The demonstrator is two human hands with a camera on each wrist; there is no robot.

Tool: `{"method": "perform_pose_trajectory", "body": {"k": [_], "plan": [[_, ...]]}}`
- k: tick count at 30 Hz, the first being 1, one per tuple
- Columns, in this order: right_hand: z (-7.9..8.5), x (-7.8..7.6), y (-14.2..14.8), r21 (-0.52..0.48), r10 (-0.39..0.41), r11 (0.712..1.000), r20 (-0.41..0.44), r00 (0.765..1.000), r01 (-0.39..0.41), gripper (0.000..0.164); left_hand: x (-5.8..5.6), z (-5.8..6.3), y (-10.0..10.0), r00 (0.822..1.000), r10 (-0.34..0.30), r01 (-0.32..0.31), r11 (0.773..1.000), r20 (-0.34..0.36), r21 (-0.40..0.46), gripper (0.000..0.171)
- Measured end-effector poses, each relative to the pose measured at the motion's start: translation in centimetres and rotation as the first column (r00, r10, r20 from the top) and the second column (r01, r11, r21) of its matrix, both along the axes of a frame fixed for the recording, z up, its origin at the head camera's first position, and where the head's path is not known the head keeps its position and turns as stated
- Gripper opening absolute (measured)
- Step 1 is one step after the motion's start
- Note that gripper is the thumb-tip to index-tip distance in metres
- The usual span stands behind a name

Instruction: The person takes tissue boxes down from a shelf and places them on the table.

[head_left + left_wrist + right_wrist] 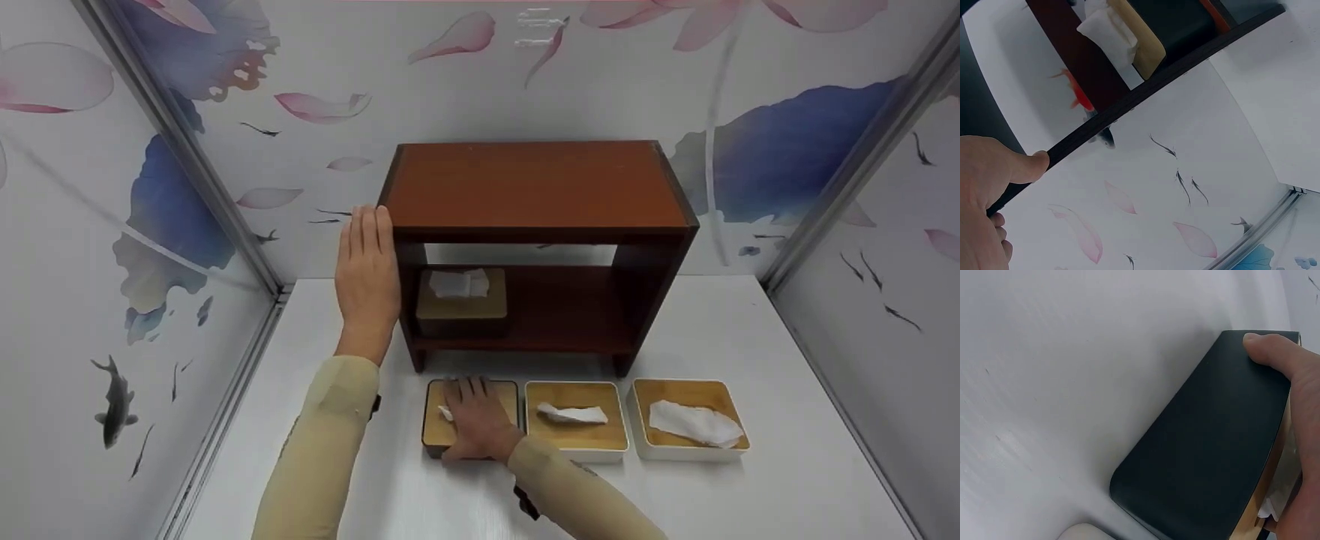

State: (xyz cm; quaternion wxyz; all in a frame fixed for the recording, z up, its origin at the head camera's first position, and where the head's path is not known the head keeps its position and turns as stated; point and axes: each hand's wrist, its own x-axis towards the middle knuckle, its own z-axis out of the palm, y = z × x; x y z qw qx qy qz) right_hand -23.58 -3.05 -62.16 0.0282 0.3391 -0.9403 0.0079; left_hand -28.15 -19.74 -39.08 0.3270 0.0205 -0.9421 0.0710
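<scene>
My left hand [367, 270] grips the upper left side panel of a small reddish-brown wooden shelf [525, 187]. In the left wrist view its thumb lies on the panel's dark edge [1092, 126], and the fingertips show on the other side. In front of the shelf, my right hand [478, 420] spans the top of a dark tissue box [1196, 444] with a wooden lid and holds it. The right thumb presses on the box's dark side; the palm hides much of the lid and tissue. Another dark tissue box [461, 321] sits at the left inside the shelf.
To the right of the held box stand two white tissue boxes with wooden lids, a middle one [589, 454] and a right one [694, 453], tissues showing on top. All rest on a white table [795, 420]. Flower-printed panels [510, 90] enclose the back and sides.
</scene>
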Motion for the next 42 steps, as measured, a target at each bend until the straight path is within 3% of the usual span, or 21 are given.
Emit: {"method": "perform_pose_trajectory", "body": {"k": [8,16,24,30,35,39,42], "plan": [[0.7,0.1,0.2,0.026,0.006,1.000,0.030,1.000,-0.007,0.126,-0.1,0.1,0.1,0.999,0.007,-0.007,1.000,0.034,-0.003,0.072],[2.1,-0.2,0.6,0.019,0.052,0.998,0.075,0.996,-0.053,0.121,-0.1,0.0,0.0,1.000,-0.007,0.007,1.000,-0.027,0.006,0.066],[5.2,-0.8,2.1,-0.113,0.188,0.974,-0.079,0.979,-0.197,0.095,0.0,-0.1,-0.1,1.000,-0.015,0.016,1.000,-0.019,0.023,0.066],[7.4,-2.4,3.9,-0.195,0.194,0.950,-0.238,0.952,-0.243,0.085,0.1,0.0,-0.2,1.000,-0.012,0.012,1.000,-0.007,0.017,0.071],[9.3,-4.4,5.6,-0.223,0.098,0.964,-0.215,0.972,-0.147,0.087,0.2,0.0,-0.1,1.000,-0.013,0.013,1.000,0.002,0.019,0.073],[10.7,-6.6,6.7,-0.209,-0.018,0.978,-0.122,0.992,-0.008,0.089,0.1,0.1,-0.1,1.000,-0.017,0.017,1.000,0.009,0.023,0.070],[11.7,-8.2,7.4,-0.192,-0.098,0.978,-0.040,0.994,0.088,0.093,0.1,0.2,0.0,1.000,-0.021,0.021,1.000,0.001,0.020,0.067]]}}
